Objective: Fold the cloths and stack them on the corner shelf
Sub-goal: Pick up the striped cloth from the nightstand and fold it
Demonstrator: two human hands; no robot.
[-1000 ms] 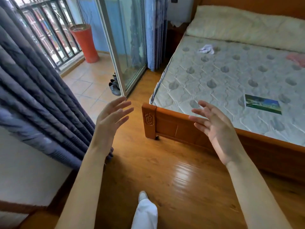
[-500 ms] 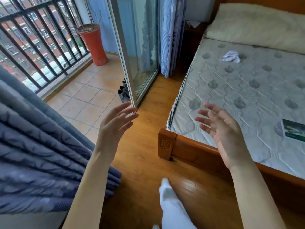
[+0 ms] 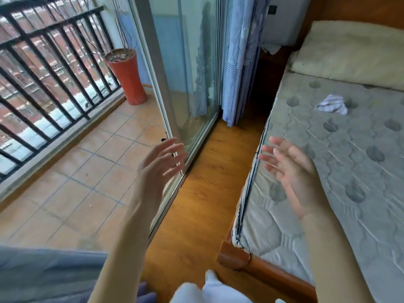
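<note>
Cloth (image 3: 332,104) crumpled on the mattress (image 3: 354,171), near the pillow (image 3: 354,53), well apart from both hands.
Floor strip (image 3: 203,193) between bed edge and glass door (image 3: 192,68) is open. Left hand (image 3: 158,169) and right hand (image 3: 293,171): each grip spread, holding nothing. Pot (image 3: 126,77) beside the railing (image 3: 43,84).

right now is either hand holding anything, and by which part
Nothing is held: the left hand and right hand are both open and empty, fingers spread in the air.
</note>
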